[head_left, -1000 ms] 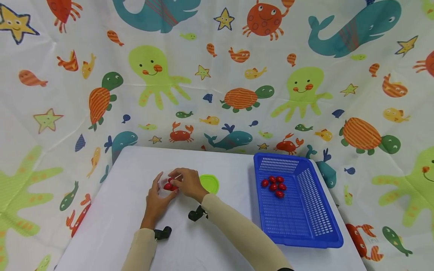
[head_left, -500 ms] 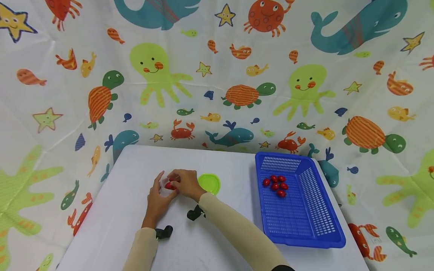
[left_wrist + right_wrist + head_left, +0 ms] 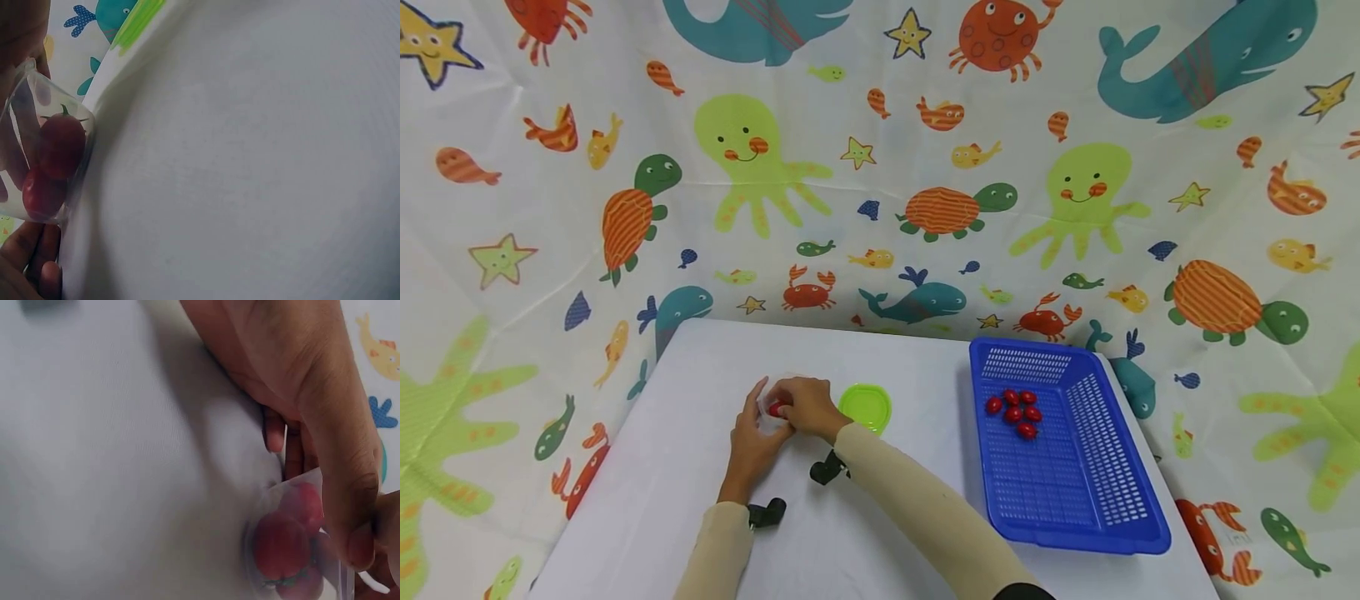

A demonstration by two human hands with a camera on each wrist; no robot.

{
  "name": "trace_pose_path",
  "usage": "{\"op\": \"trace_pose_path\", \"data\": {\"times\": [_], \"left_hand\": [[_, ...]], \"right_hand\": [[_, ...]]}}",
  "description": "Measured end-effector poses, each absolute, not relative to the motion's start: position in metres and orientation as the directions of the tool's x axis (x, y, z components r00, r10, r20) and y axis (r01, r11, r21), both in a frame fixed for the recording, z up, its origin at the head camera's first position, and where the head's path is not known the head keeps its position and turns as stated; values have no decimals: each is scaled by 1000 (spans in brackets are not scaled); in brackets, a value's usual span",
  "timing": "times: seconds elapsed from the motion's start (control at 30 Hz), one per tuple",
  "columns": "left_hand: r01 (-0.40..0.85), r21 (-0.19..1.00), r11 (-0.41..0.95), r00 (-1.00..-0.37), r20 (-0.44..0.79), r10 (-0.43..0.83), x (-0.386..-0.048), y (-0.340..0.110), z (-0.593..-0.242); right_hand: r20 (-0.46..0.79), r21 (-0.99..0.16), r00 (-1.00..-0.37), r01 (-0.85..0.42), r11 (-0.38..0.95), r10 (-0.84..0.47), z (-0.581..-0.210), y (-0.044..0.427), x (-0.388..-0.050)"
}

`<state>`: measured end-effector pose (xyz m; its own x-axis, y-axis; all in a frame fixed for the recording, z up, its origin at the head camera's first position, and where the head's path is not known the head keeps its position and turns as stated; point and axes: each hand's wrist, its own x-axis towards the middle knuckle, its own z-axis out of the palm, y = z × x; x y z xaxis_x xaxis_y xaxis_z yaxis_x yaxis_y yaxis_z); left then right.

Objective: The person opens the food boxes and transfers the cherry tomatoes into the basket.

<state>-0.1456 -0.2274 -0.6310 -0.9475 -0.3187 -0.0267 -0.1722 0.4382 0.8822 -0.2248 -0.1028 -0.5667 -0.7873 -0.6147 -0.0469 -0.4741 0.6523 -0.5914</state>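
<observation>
R hand (image 3: 809, 407) (can't tell its grip) now hides more cherry toms (image 3: 62, 149) in clear plastic tub (image 3: 61, 95) gripped by L hand (image 3: 752, 446), so work's centred there.

Clear, smooth plastic container (image 3: 74, 103) at the left edge of the left-wrist view; glossy tomatoes (image 3: 62, 145) inside. In the head view: perforated blue plastic basket (image 3: 1045, 492) at right, smooth green plastic disc (image 3: 865, 407) mid-frame, matt white tabletop (image 3: 677, 417), creased printed curtain (image 3: 850, 217) above
</observation>
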Motion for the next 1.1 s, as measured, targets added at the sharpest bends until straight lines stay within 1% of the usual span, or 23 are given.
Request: {"op": "trace_pose_path", "data": {"times": [0.2,0.3,0.4,0.47,0.53,0.63,0.77,0.93,1.1], "left_hand": [[-178,882,436,-948,-36,-315,-145,-227,-632],[-179,884,432,-949,-38,-314,-145,-226,-633],[-180,885,430,-948,-40,-316,-145,-226,-634],[-181,884,431,-948,-39,-317,-145,-225,-633],[-181,882,435,-947,-37,-318,-145,-225,-632],[-182,878,443,-946,-32,-324,-147,-226,-631],[-177,871,458,-945,-21,-325,-149,-226,-630],[-162,870,466,-946,-4,-323,-149,-226,-632],[-176,870,460,-947,-22,-321,-148,-227,-633]], "right_hand": [[-98,-540,-788,-471,698,-608,-568,-109,-226],[-104,-550,-786,-465,694,-610,-570,-108,-226],[-93,-586,-793,-445,677,-602,-571,-105,-227],[-78,-588,-798,-448,674,-598,-570,-104,-226],[-62,-560,-797,-471,682,-601,-568,-103,-225],[-57,-477,-786,-521,708,-616,-562,-105,-224],[-97,-409,-767,-550,728,-634,-554,-110,-225],[-179,-398,-749,-537,743,-638,-551,-115,-231],[-229,-468,-748,-477,744,-623,-554,-116,-233]]}}
